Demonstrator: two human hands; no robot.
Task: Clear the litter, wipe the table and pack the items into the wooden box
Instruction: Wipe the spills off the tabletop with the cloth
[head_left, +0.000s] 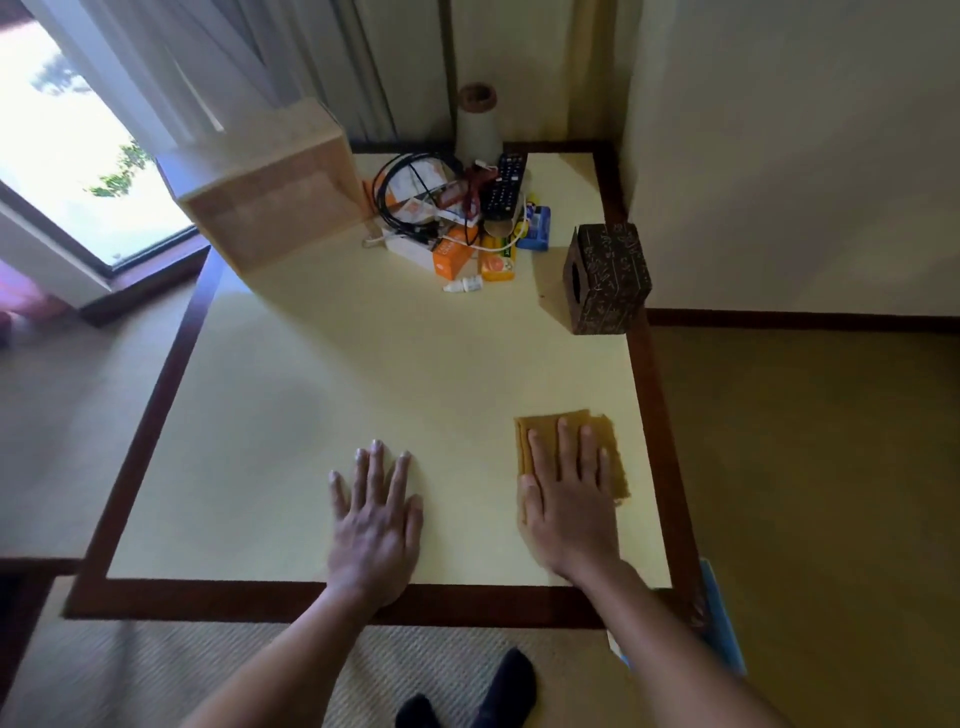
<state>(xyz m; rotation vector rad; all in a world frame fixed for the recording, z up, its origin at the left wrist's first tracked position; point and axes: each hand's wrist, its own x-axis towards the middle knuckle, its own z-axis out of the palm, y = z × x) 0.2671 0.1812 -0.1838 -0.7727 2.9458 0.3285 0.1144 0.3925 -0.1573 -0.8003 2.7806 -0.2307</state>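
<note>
Far beyond the fingers of the left hand (374, 525), off to their left, stands the wooden box (270, 192). That hand lies flat on the worktop (337, 374), fingers spread wide, holding nothing. The heap of items (457, 223) sits well ahead, between both hands' fingers. The right hand (569, 512) presses straight fingers on the yellow cloth (615, 467), which shows just past their tips

The table (363, 374) has a smooth, matt pale-yellow top edged in dark polished wood. The cloth (613, 441) at lower right is a mustard fabric with frayed edges. The box (275, 197) at upper left is light wood with a blocky grain. The remote (505, 186) looks like black plastic. The tissue box (613, 280) has a dark patterned surface. The carpet (208, 670) at the bottom is coarse and woven.
</note>
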